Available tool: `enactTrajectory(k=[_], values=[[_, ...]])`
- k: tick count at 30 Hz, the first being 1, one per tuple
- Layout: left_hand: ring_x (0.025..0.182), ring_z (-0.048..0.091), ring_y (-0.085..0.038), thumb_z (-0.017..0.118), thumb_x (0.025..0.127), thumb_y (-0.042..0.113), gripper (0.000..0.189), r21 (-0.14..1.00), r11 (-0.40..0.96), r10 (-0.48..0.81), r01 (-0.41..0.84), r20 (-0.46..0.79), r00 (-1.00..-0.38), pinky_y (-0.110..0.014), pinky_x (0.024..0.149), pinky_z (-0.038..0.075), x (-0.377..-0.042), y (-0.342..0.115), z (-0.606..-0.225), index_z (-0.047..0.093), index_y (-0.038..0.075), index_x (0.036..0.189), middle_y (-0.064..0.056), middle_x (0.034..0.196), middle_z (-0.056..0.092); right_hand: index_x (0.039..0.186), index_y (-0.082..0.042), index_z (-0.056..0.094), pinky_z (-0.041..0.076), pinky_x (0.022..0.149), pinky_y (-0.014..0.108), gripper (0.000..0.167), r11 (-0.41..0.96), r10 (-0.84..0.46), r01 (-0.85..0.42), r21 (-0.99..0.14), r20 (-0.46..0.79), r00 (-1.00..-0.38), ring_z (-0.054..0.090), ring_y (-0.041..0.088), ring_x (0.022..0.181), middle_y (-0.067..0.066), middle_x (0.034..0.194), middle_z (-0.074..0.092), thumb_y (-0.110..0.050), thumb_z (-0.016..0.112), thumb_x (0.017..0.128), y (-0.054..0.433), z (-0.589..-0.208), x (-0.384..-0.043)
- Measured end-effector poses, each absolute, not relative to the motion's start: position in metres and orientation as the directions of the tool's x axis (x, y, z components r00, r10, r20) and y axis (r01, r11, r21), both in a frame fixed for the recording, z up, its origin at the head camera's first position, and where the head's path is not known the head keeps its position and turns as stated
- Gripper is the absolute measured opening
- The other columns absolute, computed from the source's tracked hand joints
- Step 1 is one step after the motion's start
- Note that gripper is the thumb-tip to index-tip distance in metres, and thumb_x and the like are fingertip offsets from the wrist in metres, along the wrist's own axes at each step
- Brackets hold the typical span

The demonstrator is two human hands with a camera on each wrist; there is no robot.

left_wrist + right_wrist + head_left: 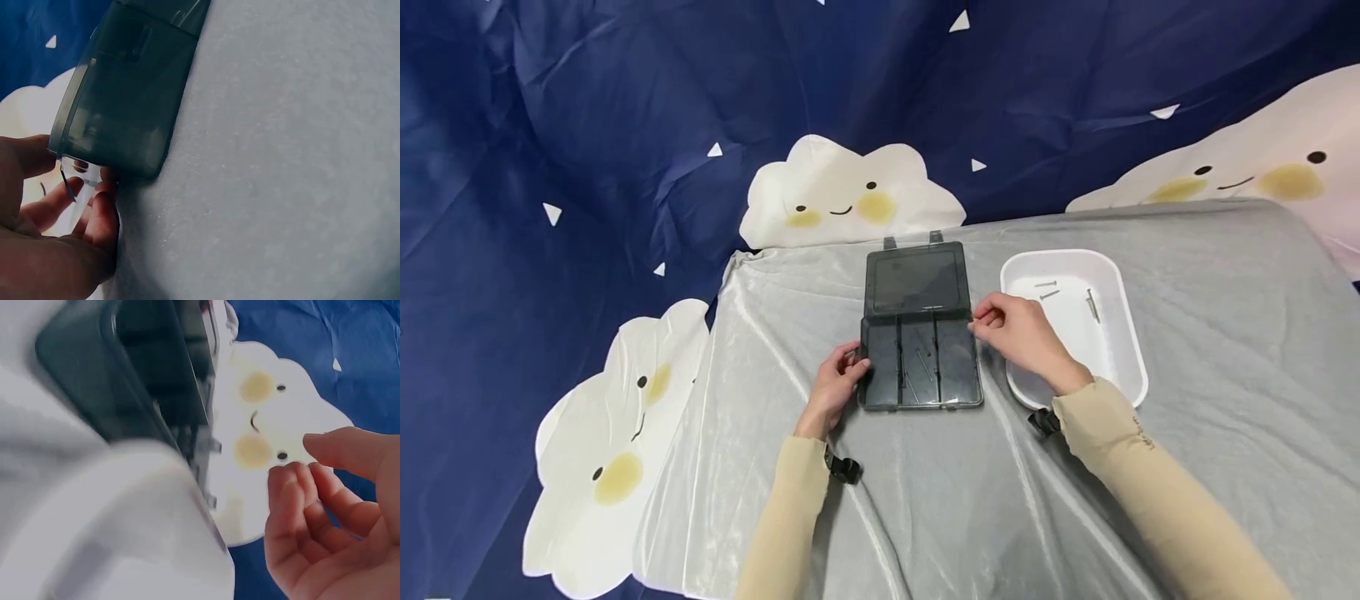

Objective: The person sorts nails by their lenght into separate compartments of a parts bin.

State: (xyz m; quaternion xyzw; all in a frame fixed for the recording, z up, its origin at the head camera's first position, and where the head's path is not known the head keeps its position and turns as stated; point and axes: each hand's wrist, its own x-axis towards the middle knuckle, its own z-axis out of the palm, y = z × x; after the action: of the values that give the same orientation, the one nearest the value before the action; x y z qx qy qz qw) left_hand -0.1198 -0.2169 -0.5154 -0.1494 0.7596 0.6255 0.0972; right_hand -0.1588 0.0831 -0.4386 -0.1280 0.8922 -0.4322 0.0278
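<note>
A dark see-through plastic organizer box (958, 367) lies on the grey cloth with its lid (917, 279) folded back. Two dividers split it into three compartments, and thin screws (922, 363) lie in the middle one. My left hand (833, 385) grips the box's left side, thumb at the rim and fingers bent below it, as the left wrist view shows. Over the right edge of the box hovers my right hand (1018, 333), fingers loosely bent. In the right wrist view a gap shows between its thumb (337, 447) and fingertips, with nothing held there.
To the right of the box stands a white plastic tray (1133, 350) with several screws (1092, 307) inside, partly behind my right forearm. Creased grey cloth (940, 492) covers the table. A dark blue curtain (647, 92) with clouds hangs behind and at the left.
</note>
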Motion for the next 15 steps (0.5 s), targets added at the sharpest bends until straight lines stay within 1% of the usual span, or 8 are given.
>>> enactTrajectory(k=[3,8,12,15], values=[[0.081,0.044,-0.011,0.065,0.092,0.012,0.045,0.922,0.173,-0.108,-0.346,-0.332,-0.937,-0.021,0.066,0.040,-0.120,-0.216,-0.515,0.054,0.008,0.136,0.000,0.096,0.048,0.095,-0.001,0.067,0.045,0.075,0.032,0.015,0.630,-0.241,-0.224,-0.743,0.087,-0.967,0.062,0.022,0.078,0.011,0.085,0.068,-0.012,0.066,0.086,0.096,-0.434,-0.163],[0.081,0.045,-0.012,0.064,0.092,0.013,0.043,0.918,0.190,-0.107,-0.348,-0.333,-0.937,-0.022,0.066,0.041,-0.119,-0.217,-0.519,0.055,0.011,0.134,0.000,0.096,0.049,0.103,0.003,0.065,0.043,0.083,0.045,0.025,0.710,-0.220,-0.217,-0.670,0.081,-0.972,0.060,0.034,0.091,0.020,0.097,0.066,-0.016,0.066,0.087,0.122,-0.428,-0.169],[0.082,0.046,-0.012,0.064,0.092,0.011,0.043,0.919,0.187,-0.098,-0.347,-0.334,-0.937,-0.022,0.066,0.042,-0.119,-0.218,-0.519,0.055,0.009,0.134,-0.001,0.097,0.050,0.110,0.006,0.061,0.041,0.090,0.053,0.033,0.762,-0.204,-0.172,-0.624,0.020,-0.979,0.056,0.043,0.103,0.029,0.108,0.061,-0.018,0.065,0.087,0.140,-0.427,-0.177],[0.082,0.046,-0.012,0.064,0.092,0.010,0.043,0.919,0.186,-0.092,-0.347,-0.335,-0.938,-0.021,0.066,0.042,-0.119,-0.218,-0.519,0.054,0.009,0.134,-0.001,0.097,0.050,0.114,0.010,0.056,0.037,0.095,0.056,0.041,0.797,-0.191,-0.114,-0.593,-0.067,-0.979,0.049,0.049,0.111,0.035,0.113,0.056,-0.021,0.063,0.088,0.152,-0.428,-0.186]])
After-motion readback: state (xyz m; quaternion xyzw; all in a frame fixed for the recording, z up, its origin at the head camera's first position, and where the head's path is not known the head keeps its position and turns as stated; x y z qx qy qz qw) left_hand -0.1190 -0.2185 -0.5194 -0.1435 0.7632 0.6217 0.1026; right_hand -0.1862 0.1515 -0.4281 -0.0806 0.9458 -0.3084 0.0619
